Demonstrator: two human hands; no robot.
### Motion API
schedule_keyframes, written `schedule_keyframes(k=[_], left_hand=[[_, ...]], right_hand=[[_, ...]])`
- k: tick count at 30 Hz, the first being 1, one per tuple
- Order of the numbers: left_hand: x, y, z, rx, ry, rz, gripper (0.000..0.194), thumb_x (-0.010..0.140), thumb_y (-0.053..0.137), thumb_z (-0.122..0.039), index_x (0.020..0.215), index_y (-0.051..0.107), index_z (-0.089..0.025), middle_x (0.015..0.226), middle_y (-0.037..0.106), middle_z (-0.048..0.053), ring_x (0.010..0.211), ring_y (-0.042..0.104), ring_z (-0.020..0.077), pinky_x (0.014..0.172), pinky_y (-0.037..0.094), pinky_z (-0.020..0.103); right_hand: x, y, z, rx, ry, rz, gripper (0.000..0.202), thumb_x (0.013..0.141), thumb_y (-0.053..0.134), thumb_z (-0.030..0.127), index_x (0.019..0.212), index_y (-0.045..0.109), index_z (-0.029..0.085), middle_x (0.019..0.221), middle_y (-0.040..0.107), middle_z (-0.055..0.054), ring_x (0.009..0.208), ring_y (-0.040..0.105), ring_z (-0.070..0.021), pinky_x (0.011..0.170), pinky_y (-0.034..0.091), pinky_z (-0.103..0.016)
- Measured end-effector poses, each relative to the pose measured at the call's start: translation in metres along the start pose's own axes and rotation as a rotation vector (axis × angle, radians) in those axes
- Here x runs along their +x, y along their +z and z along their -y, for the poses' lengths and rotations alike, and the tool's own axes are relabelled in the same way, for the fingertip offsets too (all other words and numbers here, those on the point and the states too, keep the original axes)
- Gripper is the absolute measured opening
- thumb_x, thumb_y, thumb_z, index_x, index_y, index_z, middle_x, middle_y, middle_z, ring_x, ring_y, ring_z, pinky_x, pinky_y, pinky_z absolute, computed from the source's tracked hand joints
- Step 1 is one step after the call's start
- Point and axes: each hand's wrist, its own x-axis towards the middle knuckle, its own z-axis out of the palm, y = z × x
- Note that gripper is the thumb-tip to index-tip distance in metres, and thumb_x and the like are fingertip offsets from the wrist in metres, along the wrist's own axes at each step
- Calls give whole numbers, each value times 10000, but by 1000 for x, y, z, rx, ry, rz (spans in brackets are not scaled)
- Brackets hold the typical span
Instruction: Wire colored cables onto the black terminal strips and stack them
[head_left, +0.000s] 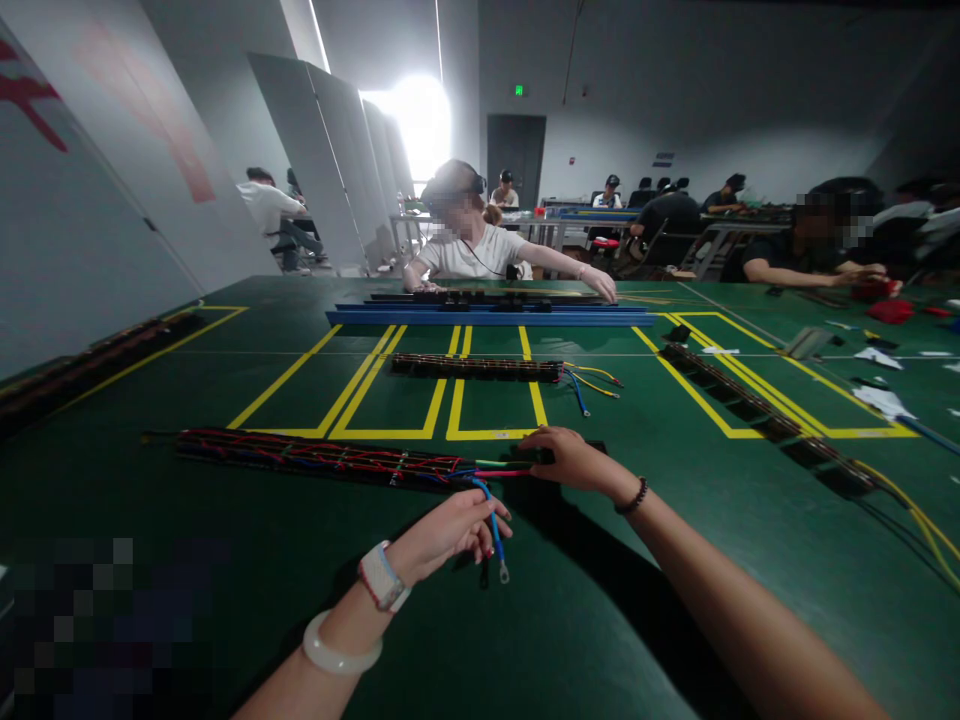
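A long black wiring assembly (pixel 315 458) with red and blue wires along its top lies across the green table in front of me. From its right end come a blue cable (pixel 495 525), a red cable (pixel 504 473) and a green one (pixel 491 463). My left hand (pixel 457 525) is curled closed around the blue cable, whose metal ring terminal (pixel 504 574) hangs below the fingers. Reaching in from the right, my right hand (pixel 574 460) has its bent fingers closed at the ends of the red and green cables, which it partly hides.
Beyond lies a shorter black assembly (pixel 480 368) with yellow and blue leads. Another assembly (pixel 772 410) slants along the right, and one (pixel 90 365) lies at the left edge. Blue rails (pixel 487 316) stand at the back, where a person (pixel 480 240) reaches over them. Yellow tape marks the table.
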Motion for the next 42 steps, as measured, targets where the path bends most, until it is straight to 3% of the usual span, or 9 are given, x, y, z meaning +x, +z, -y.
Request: schedule_keyframes(k=[8, 14, 19, 23, 25, 28, 32, 37, 42], left_hand=[[0, -2, 1, -12, 6, 13, 290, 879, 495, -390, 949, 531, -111, 945, 652, 119, 598, 564, 75, 538, 418, 213], [2, -2, 3, -25, -1, 7, 287, 860, 530, -386, 942, 528, -111, 921, 655, 112, 592, 565, 79, 538, 422, 216], [2, 1, 3, -58, -6, 1, 242, 888, 496, -330, 972, 526, -105, 930, 655, 123, 604, 575, 85, 547, 434, 218], [3, 3, 7, -159, -1, 12, 203, 869, 536, -275, 992, 515, -115, 985, 643, 121, 609, 576, 81, 564, 444, 223], [5, 4, 11, -233, 1, 31, 183, 854, 563, -272, 945, 505, -125, 894, 642, 89, 618, 585, 92, 576, 443, 227], [7, 9, 15, -336, -14, 46, 165, 822, 604, -250, 864, 485, -144, 750, 609, 37, 648, 597, 113, 625, 445, 237], [9, 14, 19, -443, 3, 38, 113, 800, 602, -181, 845, 502, -155, 836, 621, 49, 720, 592, 118, 698, 437, 253], [12, 14, 23, -431, -7, 9, 77, 799, 566, -153, 832, 500, -177, 800, 613, 24, 704, 564, 127, 649, 403, 256], [10, 16, 23, -337, -32, -17, 86, 816, 538, -210, 810, 456, -188, 673, 559, -12, 569, 490, 96, 556, 336, 230]], right_hand=[[3, -6, 2, 68, 22, 154, 433, 724, 653, 242, 1157, 626, 235, 1186, 620, -54, 1085, 561, -223, 930, 403, -345], [1, 7, 4, -103, 46, 105, 444, 692, 690, 286, 1132, 634, 265, 1178, 605, -62, 1133, 503, -257, 991, 294, -422], [0, 13, 10, -164, 71, 83, 295, 688, 687, 257, 981, 675, 223, 1026, 636, -60, 1050, 531, -243, 988, 251, -416], [-5, 9, 21, -160, 11, 99, 181, 710, 619, 166, 884, 661, 191, 914, 656, -43, 934, 570, -200, 938, 287, -347], [-8, 6, 29, -158, -1, 127, 159, 721, 603, 162, 873, 648, 181, 902, 653, -46, 892, 576, -189, 866, 329, -305], [-15, 3, 42, -177, -12, 171, 117, 752, 601, 193, 862, 631, 170, 903, 644, -58, 866, 576, -187, 794, 352, -283], [-23, 6, 60, -226, -44, 191, 158, 821, 586, 298, 834, 608, 142, 861, 625, -83, 817, 574, -188, 778, 362, -297], [-29, 15, 74, -315, -49, 175, 123, 838, 486, 167, 877, 589, 111, 895, 604, -121, 852, 566, -209, 799, 355, -326], [-30, 12, 78, -278, -27, 195, 164, 796, 539, 254, 871, 601, 122, 915, 612, -116, 882, 562, -215, 833, 348, -326]])
